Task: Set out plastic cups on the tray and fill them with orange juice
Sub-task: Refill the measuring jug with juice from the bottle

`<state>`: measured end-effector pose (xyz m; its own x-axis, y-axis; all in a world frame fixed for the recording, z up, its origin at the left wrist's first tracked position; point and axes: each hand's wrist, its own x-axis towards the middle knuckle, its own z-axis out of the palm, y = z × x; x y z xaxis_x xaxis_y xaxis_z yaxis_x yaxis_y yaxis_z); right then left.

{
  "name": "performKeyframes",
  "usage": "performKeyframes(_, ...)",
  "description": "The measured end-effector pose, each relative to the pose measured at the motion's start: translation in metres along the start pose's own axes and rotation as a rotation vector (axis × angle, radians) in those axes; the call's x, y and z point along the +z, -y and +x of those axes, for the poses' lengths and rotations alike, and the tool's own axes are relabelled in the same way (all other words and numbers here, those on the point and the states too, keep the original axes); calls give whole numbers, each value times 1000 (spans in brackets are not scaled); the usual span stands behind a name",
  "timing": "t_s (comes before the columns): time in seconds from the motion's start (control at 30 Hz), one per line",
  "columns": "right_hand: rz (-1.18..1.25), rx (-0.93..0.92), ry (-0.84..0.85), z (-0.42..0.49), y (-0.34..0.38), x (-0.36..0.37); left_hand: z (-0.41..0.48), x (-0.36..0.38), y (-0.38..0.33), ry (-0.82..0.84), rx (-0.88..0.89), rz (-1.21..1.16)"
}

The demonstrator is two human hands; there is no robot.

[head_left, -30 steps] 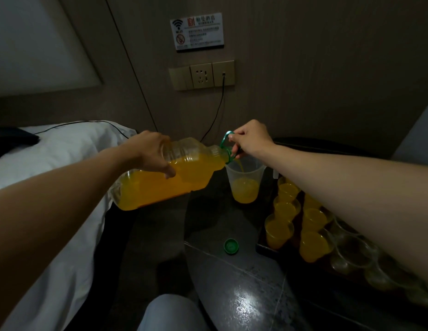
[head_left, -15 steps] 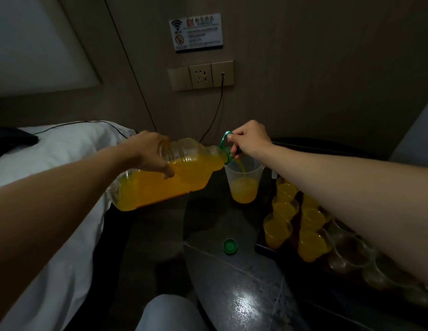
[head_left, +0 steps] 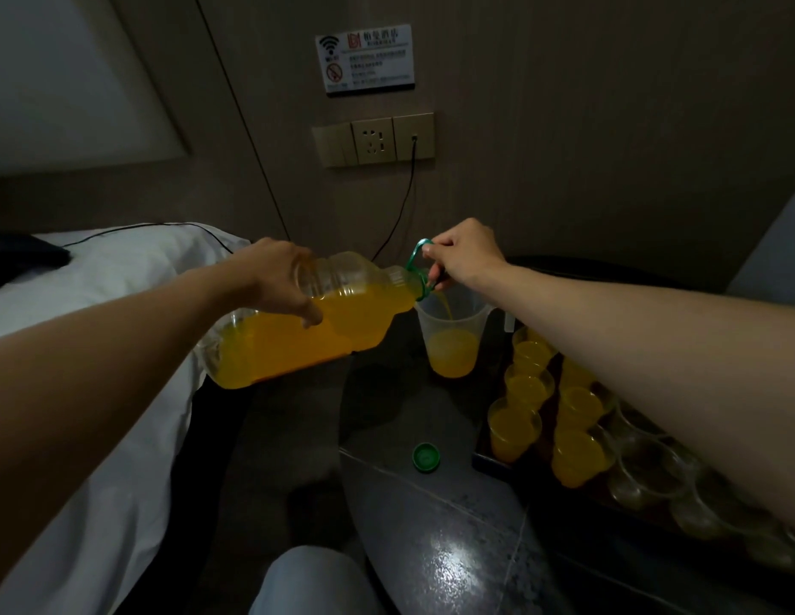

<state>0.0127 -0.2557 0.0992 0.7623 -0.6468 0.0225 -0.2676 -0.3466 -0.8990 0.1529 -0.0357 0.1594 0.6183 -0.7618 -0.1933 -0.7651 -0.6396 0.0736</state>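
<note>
1. Gripped the juice bottle (head_left: pixel 342 321) round its body with left hand (head_left: pixel 276 277); pinched its green loop (head_left: pixel 414 259) with right hand (head_left: pixel 464 255).
2. Held above the table (head_left: pixel 431 548), left of the tray (head_left: pixel 482 460) of cups (head_left: pixel 515 426).
3. Judged heavy, sloshing, maybe slippery; better taken at body and loop together.
4. Lay almost level, long axis left-right, mouth tipped down into the jug (head_left: pixel 453 344).

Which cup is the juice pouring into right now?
The tall clear cup on the table beside the tray, under the mouth of the bottle; far bigger than the small tray cups.
</note>
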Motion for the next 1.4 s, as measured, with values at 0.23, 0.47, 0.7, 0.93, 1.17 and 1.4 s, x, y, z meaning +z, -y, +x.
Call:
performKeyframes(0.23,6,-7,1,0,-3,4,-1,-2,0,14,-8,7)
performKeyframes(0.47,-2,-13,3,0,-2,6,0,-2,3,12,-4,20)
performKeyframes(0.7,-7,-20,3,-1,-2,6,-2,-2,4,25,-1,6)
performKeyframes(0.93,-8,-30,9,1,-3,8,-1,-5,4,34,-8,13)
performKeyframes(1.17,-18,-42,-1,-1,-2,8,-1,-4,5,21,-4,29)
performKeyframes(1.4,-22,-50,-8,-2,-2,8,-2,-6,4,11,-11,52)
